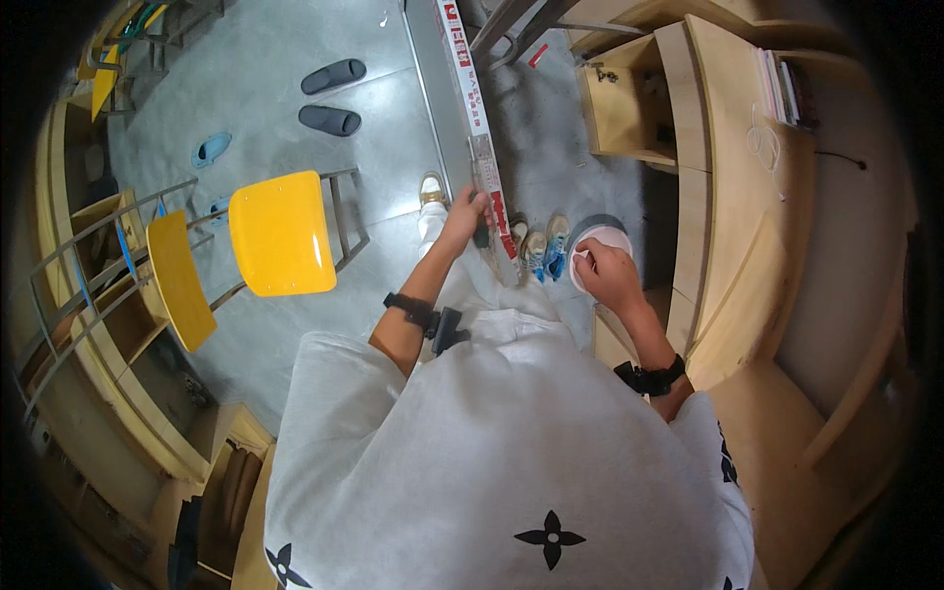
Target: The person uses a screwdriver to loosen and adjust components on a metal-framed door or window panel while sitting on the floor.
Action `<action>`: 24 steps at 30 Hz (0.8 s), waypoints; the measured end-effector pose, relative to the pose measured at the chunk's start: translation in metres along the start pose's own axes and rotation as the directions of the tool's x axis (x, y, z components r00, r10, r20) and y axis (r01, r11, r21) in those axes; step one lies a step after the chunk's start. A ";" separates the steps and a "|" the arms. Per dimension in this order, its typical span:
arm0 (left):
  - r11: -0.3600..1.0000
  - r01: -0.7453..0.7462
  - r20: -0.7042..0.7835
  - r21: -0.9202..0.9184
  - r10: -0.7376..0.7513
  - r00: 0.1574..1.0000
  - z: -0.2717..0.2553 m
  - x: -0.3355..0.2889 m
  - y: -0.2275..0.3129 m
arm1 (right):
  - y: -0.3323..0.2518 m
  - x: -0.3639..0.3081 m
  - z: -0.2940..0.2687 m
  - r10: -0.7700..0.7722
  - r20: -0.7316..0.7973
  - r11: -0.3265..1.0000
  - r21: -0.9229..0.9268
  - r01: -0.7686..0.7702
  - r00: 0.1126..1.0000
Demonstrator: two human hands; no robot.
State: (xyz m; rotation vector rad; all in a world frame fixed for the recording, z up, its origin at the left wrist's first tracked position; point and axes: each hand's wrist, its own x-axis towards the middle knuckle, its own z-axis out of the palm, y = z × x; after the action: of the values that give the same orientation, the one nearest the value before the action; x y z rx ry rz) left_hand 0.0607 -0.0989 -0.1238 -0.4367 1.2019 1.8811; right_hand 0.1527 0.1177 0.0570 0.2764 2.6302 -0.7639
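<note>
My left hand [468,218] is closed beside the near end of a long upright panel [468,88] with a white edge printed in red. A dark piece shows under its fingers, too small to name. To the right, my right hand [610,272] is closed, its bent fingers over a round, pale pink container [612,237] with a grey band at the far side. Something whitish shows at the fingertips, but I cannot make out what it is. Between the hands, several sneakers [547,250] with pale uppers and blue parts stand on the floor beside the panel.
A yellow chair [283,234] on a metal frame stands at the left. Dark slippers [332,77] and a light blue slipper [211,149] lie on the grey tiles. Wooden shelving [629,103] and a desk edge [723,197] border the right side.
</note>
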 end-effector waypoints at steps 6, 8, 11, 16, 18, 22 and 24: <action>0.998 0.061 -0.064 -0.006 -0.061 0.996 -0.003 0.001 0.002 | 0.009 0.002 0.007 -0.036 0.006 0.999 -0.003 0.036 0.999; 0.998 0.048 -0.045 0.033 -0.046 0.998 -0.004 0.004 0.001 | 0.004 0.005 0.007 -0.051 0.007 0.999 0.009 0.051 0.999; 0.998 -0.048 -0.022 0.048 0.049 0.999 -0.004 -0.002 0.002 | -0.001 0.007 0.004 -0.051 0.014 0.998 0.024 0.050 0.999; 0.995 0.031 -0.044 0.098 -0.027 0.999 -0.002 -0.001 0.005 | 0.005 0.011 0.008 -0.056 -0.024 0.998 0.000 0.056 0.998; 0.991 0.054 -0.054 0.122 -0.048 0.997 0.000 -0.004 0.002 | 0.005 0.010 0.008 -0.048 -0.027 0.999 -0.018 0.047 0.998; 0.999 -0.031 -0.113 -0.033 0.027 0.993 -0.004 0.001 -0.001 | 0.004 0.014 0.003 -0.045 -0.043 0.998 0.030 0.047 0.998; 0.994 -0.048 -0.147 -0.096 0.034 0.989 -0.010 -0.004 -0.004 | 0.004 0.011 0.005 -0.046 -0.034 0.999 0.023 0.047 0.998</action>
State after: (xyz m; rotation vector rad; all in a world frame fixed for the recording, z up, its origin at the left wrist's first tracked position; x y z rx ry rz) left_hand 0.0646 -0.1082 -0.1284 -0.6161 1.2236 1.9781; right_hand 0.1456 0.1195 0.0467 0.2372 2.6689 -0.8125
